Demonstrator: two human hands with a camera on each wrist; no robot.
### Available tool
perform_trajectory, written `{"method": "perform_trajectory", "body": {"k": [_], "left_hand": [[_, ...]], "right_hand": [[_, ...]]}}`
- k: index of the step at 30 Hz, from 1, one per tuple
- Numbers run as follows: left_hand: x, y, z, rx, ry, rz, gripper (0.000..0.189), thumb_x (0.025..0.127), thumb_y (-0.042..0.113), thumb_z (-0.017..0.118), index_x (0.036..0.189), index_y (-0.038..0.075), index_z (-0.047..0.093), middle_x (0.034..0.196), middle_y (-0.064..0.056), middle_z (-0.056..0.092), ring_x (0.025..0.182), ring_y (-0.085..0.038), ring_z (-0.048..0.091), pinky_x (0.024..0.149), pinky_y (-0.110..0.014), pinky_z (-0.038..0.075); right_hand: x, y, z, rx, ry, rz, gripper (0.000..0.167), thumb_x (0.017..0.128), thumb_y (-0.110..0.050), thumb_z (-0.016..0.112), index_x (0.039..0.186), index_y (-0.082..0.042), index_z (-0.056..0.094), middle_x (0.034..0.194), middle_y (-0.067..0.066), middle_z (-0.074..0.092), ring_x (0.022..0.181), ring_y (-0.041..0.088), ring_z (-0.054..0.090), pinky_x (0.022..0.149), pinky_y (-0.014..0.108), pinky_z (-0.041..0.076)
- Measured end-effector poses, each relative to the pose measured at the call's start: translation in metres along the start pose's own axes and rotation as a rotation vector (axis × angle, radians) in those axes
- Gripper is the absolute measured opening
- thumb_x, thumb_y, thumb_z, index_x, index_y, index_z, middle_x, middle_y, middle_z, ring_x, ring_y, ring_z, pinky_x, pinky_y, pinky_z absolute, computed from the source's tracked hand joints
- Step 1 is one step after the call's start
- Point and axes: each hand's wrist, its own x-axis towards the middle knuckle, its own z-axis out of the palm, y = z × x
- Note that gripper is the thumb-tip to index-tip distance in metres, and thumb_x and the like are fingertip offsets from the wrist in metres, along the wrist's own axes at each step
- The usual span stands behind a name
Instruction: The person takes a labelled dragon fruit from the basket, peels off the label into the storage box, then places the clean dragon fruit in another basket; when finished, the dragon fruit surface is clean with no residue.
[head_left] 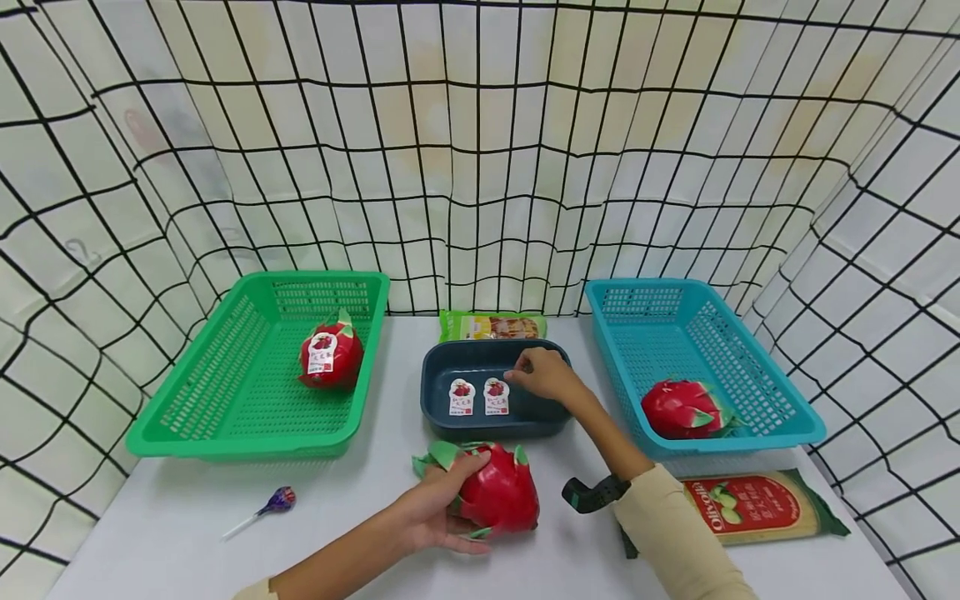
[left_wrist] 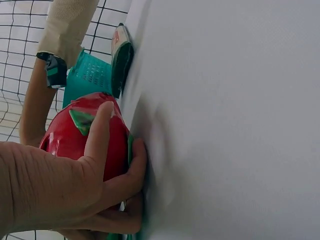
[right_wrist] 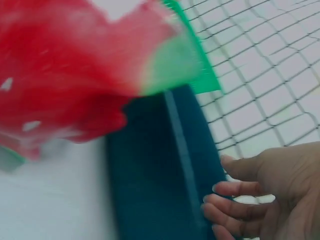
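Observation:
My left hand point(head_left: 438, 508) grips a red dragon fruit point(head_left: 501, 492) just above the white table, thumb over its top and fingers under its side. Green leafy tips stick out at its ends, and no label shows on its visible side. Over the right part of a dark blue tray point(head_left: 442, 425) hovers my right hand point(head_left: 542, 372), fingers loosely bent with nothing between them in the right wrist view. Two white dragon fruit stickers, a left sticker point(head_left: 461, 398) and a right sticker point(head_left: 496, 397), lie in the tray. The right fingertips are close to the right sticker.
On the left, a green basket point(head_left: 240, 446) holds a labelled dragon fruit point(head_left: 330, 357); on the right, a blue basket point(head_left: 720, 333) holds an unlabelled one point(head_left: 684, 408). A lollipop point(head_left: 279, 500), an Olivoila noodle pack point(head_left: 757, 506) and a green snack packet point(head_left: 492, 326) lie around. Black netting point(head_left: 495, 200) encloses the table.

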Motion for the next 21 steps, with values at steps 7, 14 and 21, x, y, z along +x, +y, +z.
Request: {"method": "perform_trajectory", "body": {"k": [7, 14, 21], "left_hand": [[-0.002, -0.001, 0.004, -0.017, 0.045, 0.014, 0.096, 0.082, 0.048, 0.073, 0.141, 0.0, 0.014, 0.132, -0.03, 0.041, 0.116, -0.048, 0.049, 0.084, -0.053, 0.057], [-0.004, -0.002, 0.003, -0.039, 0.037, 0.024, 0.095, 0.081, 0.044, 0.074, 0.141, 0.001, 0.013, 0.134, -0.03, 0.038, 0.117, -0.049, 0.047, 0.085, -0.053, 0.057], [-0.004, -0.002, 0.0, -0.035, 0.003, 0.032, 0.093, 0.083, 0.04, 0.073, 0.144, 0.006, 0.012, 0.136, -0.028, 0.036, 0.123, -0.048, 0.04, 0.087, -0.053, 0.056]], "right_hand": [[-0.01, 0.015, -0.046, 0.125, -0.033, -0.136, 0.029, 0.097, -0.028, 0.061, 0.108, -0.001, 0.064, 0.088, 0.011, 0.069, 0.081, 0.024, 0.068, 0.067, 0.027, 0.053], [-0.024, 0.045, -0.098, 0.287, -0.001, -0.107, 0.037, 0.099, -0.03, 0.057, 0.122, -0.001, 0.059, 0.107, 0.02, 0.068, 0.098, 0.032, 0.067, 0.084, 0.043, 0.057], [-0.045, 0.096, -0.147, 0.335, 0.158, 0.036, 0.052, 0.101, -0.042, 0.049, 0.131, 0.001, 0.052, 0.123, 0.024, 0.06, 0.115, 0.033, 0.058, 0.095, 0.04, 0.053]]}}
